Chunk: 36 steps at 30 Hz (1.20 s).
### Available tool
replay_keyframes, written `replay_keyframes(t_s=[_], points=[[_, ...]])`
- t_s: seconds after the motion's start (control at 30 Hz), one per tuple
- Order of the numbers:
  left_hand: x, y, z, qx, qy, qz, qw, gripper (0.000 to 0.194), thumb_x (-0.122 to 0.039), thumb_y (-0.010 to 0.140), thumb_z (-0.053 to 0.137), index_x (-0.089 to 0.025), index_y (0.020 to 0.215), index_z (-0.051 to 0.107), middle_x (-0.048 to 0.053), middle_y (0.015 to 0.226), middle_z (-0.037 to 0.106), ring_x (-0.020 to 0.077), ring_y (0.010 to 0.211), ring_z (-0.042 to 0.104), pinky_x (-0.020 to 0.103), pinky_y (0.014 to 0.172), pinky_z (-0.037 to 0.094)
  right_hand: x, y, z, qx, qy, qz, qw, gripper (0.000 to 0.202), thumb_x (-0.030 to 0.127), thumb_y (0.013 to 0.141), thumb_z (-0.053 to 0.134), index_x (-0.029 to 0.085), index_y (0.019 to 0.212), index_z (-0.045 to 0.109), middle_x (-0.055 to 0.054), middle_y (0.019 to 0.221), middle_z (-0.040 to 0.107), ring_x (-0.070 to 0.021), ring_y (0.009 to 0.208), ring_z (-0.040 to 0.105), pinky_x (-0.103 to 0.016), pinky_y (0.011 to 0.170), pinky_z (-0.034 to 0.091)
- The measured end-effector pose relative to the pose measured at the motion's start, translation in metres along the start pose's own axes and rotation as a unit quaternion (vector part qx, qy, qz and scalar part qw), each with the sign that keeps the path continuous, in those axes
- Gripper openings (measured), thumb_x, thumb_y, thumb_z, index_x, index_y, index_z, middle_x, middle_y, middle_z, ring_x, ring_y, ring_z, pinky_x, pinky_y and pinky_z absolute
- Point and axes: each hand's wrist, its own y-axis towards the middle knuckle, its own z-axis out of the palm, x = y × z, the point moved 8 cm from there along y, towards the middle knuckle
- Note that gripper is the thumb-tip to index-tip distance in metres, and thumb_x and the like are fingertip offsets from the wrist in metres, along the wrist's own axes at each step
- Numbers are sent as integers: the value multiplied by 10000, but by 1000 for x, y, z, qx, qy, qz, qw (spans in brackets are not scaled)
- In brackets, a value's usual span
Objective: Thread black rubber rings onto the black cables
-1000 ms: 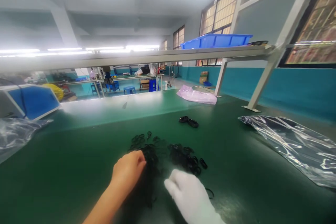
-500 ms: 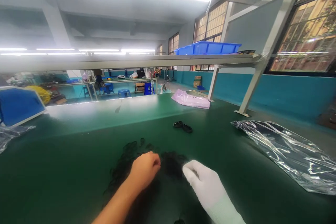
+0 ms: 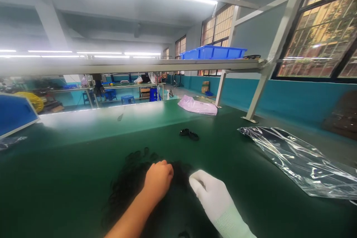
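Observation:
Dark, curly hair (image 3: pixel 125 178), perhaps a wig or hairpiece, lies spread on the green tabletop (image 3: pixel 69 178) below and around my hands. My bare left hand (image 3: pixel 158 178) is closed on the hair, its knuckles up and its fingertips hidden. To its right my right hand (image 3: pixel 209 193), in a white glove with a pale green cuff, pinches thumb and forefinger together at the right edge of the hair. A dark stretch of hair runs between the two hands. A small black curl (image 3: pixel 184 234) shows at the bottom edge.
Black looped items (image 3: pixel 189 134) lie beyond my hands. A clear plastic bag (image 3: pixel 301 163) is at right, a pink plastic bag (image 3: pixel 196 105) farther back. A blue panel with a white edge (image 3: pixel 15 115) stands at left. Overhead, a shelf beam (image 3: pixel 139 66) carries a blue bin (image 3: pixel 214 52).
My view has turned slightly right, so the surroundings shift left. My left hand has moved slightly right, closer to my gloved right hand. Both hands stay closed.

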Motion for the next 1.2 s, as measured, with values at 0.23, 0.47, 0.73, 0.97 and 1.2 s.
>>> replay_keyframes(t_s=[0.23,0.47,0.73,0.97,1.2], points=[[6,-16,-1,110,-295,-43,948,112,-283,726,490,-172,726,508,-33,642,468,106,594,431,223,590,340,-1,6,19,-6,163,-3,987,345,298,808,450,197,1109,586,-59,1073,622,-136,679,583,-284,666,454],[-2,-46,6,166,-432,-72,884,164,-314,674,527,-158,703,487,-26,626,458,92,559,410,207,522,297,1,8,65,116,361,42,924,216,279,725,514,113,845,581,-28,655,629,-50,327,429,-188,333,281],[-1,-69,-39,-77,-279,-41,956,144,-279,765,507,-182,790,611,-12,691,555,136,644,494,239,601,379,9,-6,80,181,550,8,815,302,365,746,652,93,872,615,-34,681,627,-39,365,457,-151,325,305],[-29,-96,-52,-158,-115,25,980,147,-172,813,480,-223,738,596,-22,732,565,120,635,509,220,582,361,30,-13,76,177,513,-12,840,399,438,703,685,74,859,637,5,448,540,-76,349,447,-173,343,323],[-34,-105,-60,-200,1,64,978,175,-173,846,420,-214,725,540,-12,719,564,128,658,519,228,609,360,33,-24,67,132,386,13,913,395,456,751,542,104,917,614,3,474,555,-108,369,477,-207,378,351]])
